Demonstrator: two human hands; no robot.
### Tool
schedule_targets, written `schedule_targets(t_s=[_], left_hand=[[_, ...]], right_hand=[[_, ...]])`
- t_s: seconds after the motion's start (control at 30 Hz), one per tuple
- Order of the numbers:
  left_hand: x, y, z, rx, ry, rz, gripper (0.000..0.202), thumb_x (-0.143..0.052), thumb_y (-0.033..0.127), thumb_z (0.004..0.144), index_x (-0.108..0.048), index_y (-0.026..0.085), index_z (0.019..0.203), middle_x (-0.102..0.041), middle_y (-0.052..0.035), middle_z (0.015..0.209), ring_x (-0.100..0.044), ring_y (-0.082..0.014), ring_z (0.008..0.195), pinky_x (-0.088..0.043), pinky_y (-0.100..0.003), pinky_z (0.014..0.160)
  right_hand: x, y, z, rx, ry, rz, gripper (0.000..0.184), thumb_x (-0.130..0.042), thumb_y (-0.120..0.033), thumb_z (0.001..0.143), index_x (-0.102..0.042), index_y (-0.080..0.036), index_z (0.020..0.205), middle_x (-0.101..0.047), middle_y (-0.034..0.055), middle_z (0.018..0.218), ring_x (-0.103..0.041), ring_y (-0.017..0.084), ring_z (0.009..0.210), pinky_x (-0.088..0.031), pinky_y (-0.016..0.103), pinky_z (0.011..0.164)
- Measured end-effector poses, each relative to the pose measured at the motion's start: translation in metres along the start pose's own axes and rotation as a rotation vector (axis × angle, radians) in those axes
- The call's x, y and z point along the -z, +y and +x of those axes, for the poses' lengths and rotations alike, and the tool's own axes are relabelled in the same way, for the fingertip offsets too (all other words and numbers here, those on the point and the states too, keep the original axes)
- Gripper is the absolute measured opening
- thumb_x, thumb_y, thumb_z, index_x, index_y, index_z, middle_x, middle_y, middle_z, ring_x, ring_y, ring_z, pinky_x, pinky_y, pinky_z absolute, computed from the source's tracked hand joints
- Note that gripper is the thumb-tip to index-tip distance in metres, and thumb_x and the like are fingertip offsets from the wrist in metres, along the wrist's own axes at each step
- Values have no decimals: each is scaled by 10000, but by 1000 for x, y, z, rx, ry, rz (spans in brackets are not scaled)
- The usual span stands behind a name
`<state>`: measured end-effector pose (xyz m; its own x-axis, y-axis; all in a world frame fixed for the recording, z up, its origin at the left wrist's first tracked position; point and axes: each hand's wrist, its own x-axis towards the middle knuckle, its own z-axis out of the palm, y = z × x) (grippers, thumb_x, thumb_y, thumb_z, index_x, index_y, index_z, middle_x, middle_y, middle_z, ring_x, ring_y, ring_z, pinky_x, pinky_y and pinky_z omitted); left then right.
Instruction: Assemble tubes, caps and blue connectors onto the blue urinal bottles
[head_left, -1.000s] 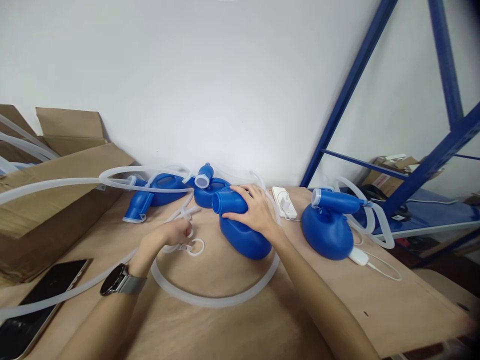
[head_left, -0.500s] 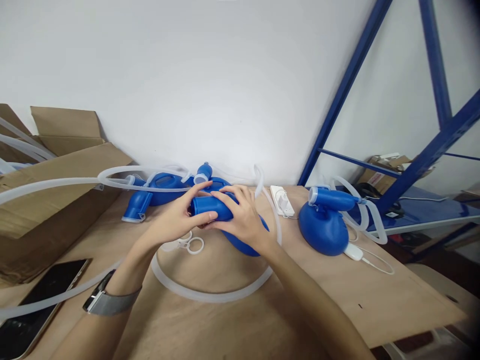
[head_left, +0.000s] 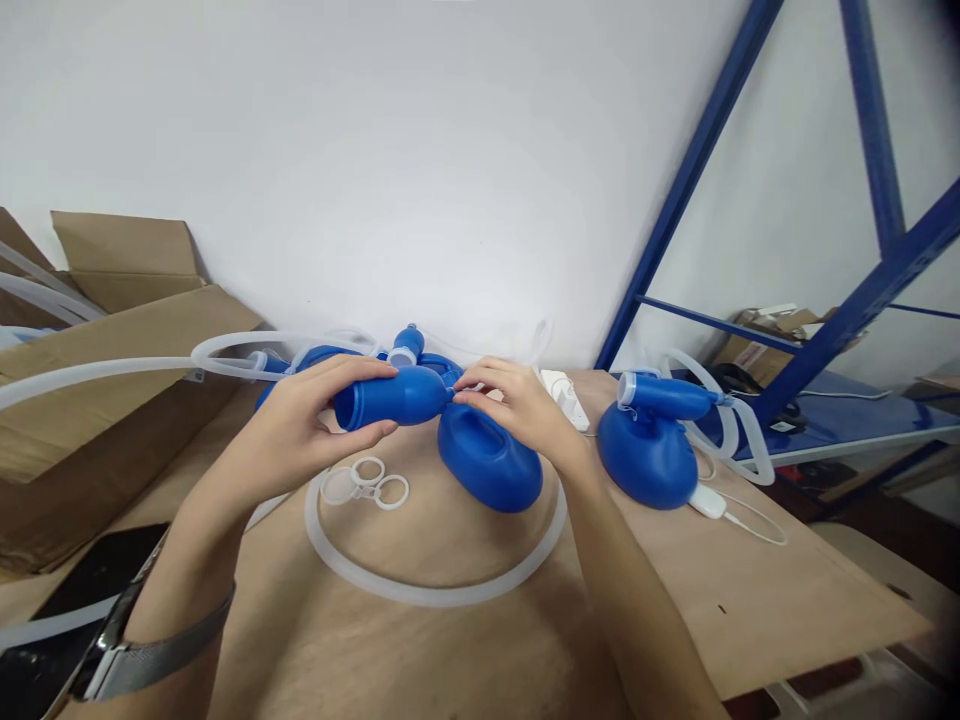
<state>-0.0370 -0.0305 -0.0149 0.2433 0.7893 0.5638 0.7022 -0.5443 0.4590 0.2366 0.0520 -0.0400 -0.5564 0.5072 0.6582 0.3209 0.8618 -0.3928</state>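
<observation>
My left hand (head_left: pixel 304 425) is closed round a blue plastic funnel cup (head_left: pixel 409 397), fingers above and thumb below, near its wide open end. The cup lies sideways in the air, its mouth toward the left. At its narrow tip, the thumb and fingers of my right hand (head_left: pixel 514 400) pinch the end; whether tubing is also in this pinch is hidden. Just below my right hand rests a blue bottle (head_left: pixel 491 462) with a handle recess. A translucent hose (head_left: pixel 435 597) curves across the table in front. White plastic rings (head_left: pixel 367 487), joined to a disc, lie below the cup.
At left stands an open cardboard box (head_left: pixel 127 390) with hoses, and a dark phone (head_left: pixel 82 575) lies before it. Another blue bottle (head_left: pixel 649 460) with a cup sits at right, near a white power strip (head_left: pixel 566 400). A blue metal rack (head_left: pixel 690 180) rises behind.
Both hands were wrapped round the cup. My left hand has shifted left with the cup's mouth, while my right has moved off its body to the narrow tip. The bottle and rings are more exposed.
</observation>
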Motion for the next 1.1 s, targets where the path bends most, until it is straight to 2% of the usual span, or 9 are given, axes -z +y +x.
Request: schedule_targets(t_s=[0.13, 0.27, 0.43, 0.5, 0.63, 0.7, 0.8, 0.97, 1.1], left_hand=[[2, -1, -1, 10, 41, -5, 538, -765, 607, 800, -715, 296, 1235, -735, -66, 1242, -694, -316, 1095, -587, -406, 929], [3, 0, 0, -20, 17, 29, 532, -737, 629, 810, -729, 307, 1233, -721, -63, 1298, -655, -334, 1196, -568, -423, 992], [3, 5, 0, -9, 5, 70, 496, -701, 624, 835, -740, 328, 1231, -717, -49, 1307, -682, -312, 1121, -587, -296, 692], [2, 6, 0, 9, 40, 79, 511, -722, 636, 814, -749, 315, 1210, -744, -49, 1241, -709, -294, 1040, -581, -296, 686], [1, 5, 0, 176, 119, -26, 596, -790, 668, 732, -754, 290, 1191, -779, -48, 1134, -746, -278, 906, -615, -349, 778], [-1, 5, 0, 281, 157, -103, 621, -830, 662, 688, -750, 300, 1187, -785, -37, 1111, -760, -269, 859, -628, -355, 768], [-3, 10, 1, 408, 208, -209, 625, -871, 642, 646, -754, 293, 1150, -787, -32, 1062, -764, -257, 797, -638, -338, 688], [-6, 19, 6, 577, 304, -455, 520, -895, 557, 661, -761, 190, 1003, -734, -17, 828, -687, -179, 605, -594, -260, 513], [-7, 17, 8, 632, 360, -466, 488, -880, 545, 696, -753, 174, 986, -725, -7, 766, -663, -161, 547, -570, -241, 470]], right_hand=[[-3, 2, -3, 51, 99, -7, 150, -680, -255, 980, -765, -228, 1101, -765, 49, 1031, -737, 201, 919, -607, 343, 843], [-8, 5, -5, -21, 157, -8, 229, -695, -277, 963, -743, -253, 1186, -786, 43, 1043, -762, 221, 926, -613, 370, 869], [-18, 9, -4, -4, 185, -113, 136, -680, -267, 977, -746, -214, 1084, -787, 62, 1025, -755, 230, 927, -593, 377, 892], [-19, 8, -4, 10, 169, -167, 136, -654, -273, 999, -737, -210, 1087, -782, 67, 1025, -744, 234, 938, -584, 380, 893], [-16, 0, -5, 60, 130, -262, 160, -578, -273, 1046, -719, -206, 1080, -758, 77, 1022, -707, 239, 950, -562, 382, 885], [-16, -3, -6, 92, 141, -298, 173, -548, -259, 1059, -710, -200, 1064, -743, 83, 1011, -690, 240, 939, -552, 379, 869], [-20, -4, -6, 118, 163, -343, 203, -504, -225, 1070, -701, -200, 1027, -726, 91, 986, -673, 244, 916, -539, 381, 846], [-33, -2, -6, 156, 223, -370, 213, -476, -166, 1067, -663, -203, 972, -713, 79, 931, -660, 229, 883, -520, 345, 826], [-40, -5, -6, 163, 284, -362, 183, -488, -126, 1047, -640, -196, 976, -711, 73, 917, -661, 224, 866, -511, 332, 807]])
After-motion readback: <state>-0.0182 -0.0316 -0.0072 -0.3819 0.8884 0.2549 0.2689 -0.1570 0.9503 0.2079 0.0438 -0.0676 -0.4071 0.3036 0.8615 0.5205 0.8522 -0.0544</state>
